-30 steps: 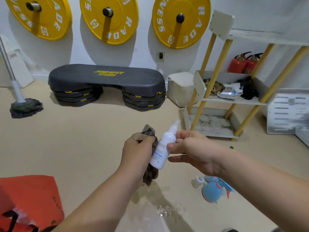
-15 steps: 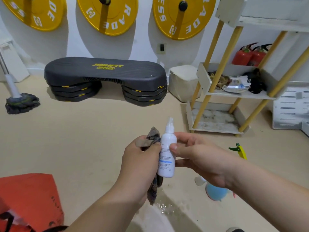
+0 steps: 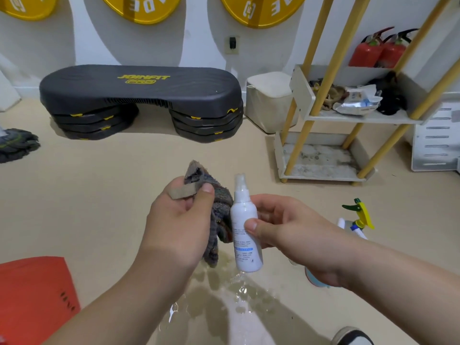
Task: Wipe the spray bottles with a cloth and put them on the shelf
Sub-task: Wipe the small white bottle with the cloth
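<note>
Pinching the bottle (image 3: pixel 245 235) mid-body, the right hand (image 3: pixel 293 235) holds it upright above the wet floor (image 3: pixel 99 195); the left hand (image 3: pixel 179 220) grips the cloth (image 3: pixel 219 207) beside it. Small and smooth, the bottle looks light but probably slippery, best gripped around its body.

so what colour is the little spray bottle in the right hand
The spray bottle is white with a blue label stripe; head view shows it.
</note>
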`<state>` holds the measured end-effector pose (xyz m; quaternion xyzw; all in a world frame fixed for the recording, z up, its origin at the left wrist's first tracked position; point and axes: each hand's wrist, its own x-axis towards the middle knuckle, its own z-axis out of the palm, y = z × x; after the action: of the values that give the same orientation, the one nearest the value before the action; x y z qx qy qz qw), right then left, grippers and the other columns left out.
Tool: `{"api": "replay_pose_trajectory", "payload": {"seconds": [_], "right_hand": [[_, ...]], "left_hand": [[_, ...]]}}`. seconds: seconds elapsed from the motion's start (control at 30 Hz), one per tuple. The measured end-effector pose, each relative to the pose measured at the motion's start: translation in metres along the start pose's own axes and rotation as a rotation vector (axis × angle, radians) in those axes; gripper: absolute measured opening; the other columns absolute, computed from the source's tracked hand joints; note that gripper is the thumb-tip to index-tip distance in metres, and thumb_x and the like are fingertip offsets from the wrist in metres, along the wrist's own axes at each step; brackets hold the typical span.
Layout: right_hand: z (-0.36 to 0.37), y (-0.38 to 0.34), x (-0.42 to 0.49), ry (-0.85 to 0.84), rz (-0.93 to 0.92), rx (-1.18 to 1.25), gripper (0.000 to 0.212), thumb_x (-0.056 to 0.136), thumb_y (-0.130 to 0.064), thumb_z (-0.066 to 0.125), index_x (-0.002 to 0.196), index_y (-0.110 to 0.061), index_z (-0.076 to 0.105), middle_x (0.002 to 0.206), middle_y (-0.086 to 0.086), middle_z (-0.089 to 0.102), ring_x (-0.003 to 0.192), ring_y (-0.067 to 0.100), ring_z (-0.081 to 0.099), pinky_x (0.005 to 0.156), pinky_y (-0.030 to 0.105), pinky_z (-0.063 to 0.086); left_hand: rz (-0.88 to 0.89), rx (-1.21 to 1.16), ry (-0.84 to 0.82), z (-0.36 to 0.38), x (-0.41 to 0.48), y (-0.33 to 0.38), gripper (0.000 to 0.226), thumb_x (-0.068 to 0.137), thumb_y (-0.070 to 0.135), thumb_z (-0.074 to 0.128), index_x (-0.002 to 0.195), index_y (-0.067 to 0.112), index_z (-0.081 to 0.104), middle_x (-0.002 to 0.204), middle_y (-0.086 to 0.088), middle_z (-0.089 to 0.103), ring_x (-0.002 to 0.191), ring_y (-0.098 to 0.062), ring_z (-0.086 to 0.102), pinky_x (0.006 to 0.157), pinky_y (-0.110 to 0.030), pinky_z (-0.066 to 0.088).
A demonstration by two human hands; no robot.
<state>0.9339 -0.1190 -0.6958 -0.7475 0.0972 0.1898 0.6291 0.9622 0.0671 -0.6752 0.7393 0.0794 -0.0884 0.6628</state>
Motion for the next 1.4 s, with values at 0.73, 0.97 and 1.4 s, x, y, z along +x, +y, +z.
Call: {"api": "replay_pose_trajectory", "payload": {"seconds": [0.73, 0.97, 1.4], "right_hand": [[0.012, -0.005, -0.012, 0.075, -0.175, -0.080, 0.029, 0.098, -0.011, 0.067, 0.124, -0.024, 0.068, 0.111, 0.002, 0.077, 0.102, 0.018, 0.072, 0.094, 0.034, 0.060], [0.014, -0.001, -0.010, 0.172, -0.238, -0.298, 0.018, 0.091, -0.010, 0.072, 0.099, -0.026, 0.068, 0.081, -0.011, 0.073, 0.073, 0.005, 0.066, 0.072, 0.025, 0.055], [-0.006, -0.005, -0.006, -0.044, -0.067, 0.123, 0.043, 0.080, -0.012, 0.064, 0.122, -0.015, 0.073, 0.119, 0.016, 0.076, 0.119, 0.047, 0.064, 0.108, 0.069, 0.044]], "left_hand": [[-0.085, -0.101, -0.295, 0.004, 0.010, -0.018, 0.048, 0.084, 0.051, 0.069, 0.121, 0.021, 0.069, 0.107, -0.008, 0.080, 0.098, -0.027, 0.078, 0.084, -0.043, 0.060], [-0.169, -0.049, -0.432, 0.027, -0.006, -0.025, 0.028, 0.111, 0.035, 0.046, 0.123, 0.026, 0.070, 0.110, -0.008, 0.080, 0.100, -0.029, 0.078, 0.095, -0.057, 0.060], [-0.294, -0.305, -0.314, 0.018, 0.009, -0.026, 0.045, 0.111, 0.043, 0.040, 0.128, 0.017, 0.072, 0.120, -0.009, 0.078, 0.114, -0.028, 0.074, 0.109, -0.053, 0.050]]}}
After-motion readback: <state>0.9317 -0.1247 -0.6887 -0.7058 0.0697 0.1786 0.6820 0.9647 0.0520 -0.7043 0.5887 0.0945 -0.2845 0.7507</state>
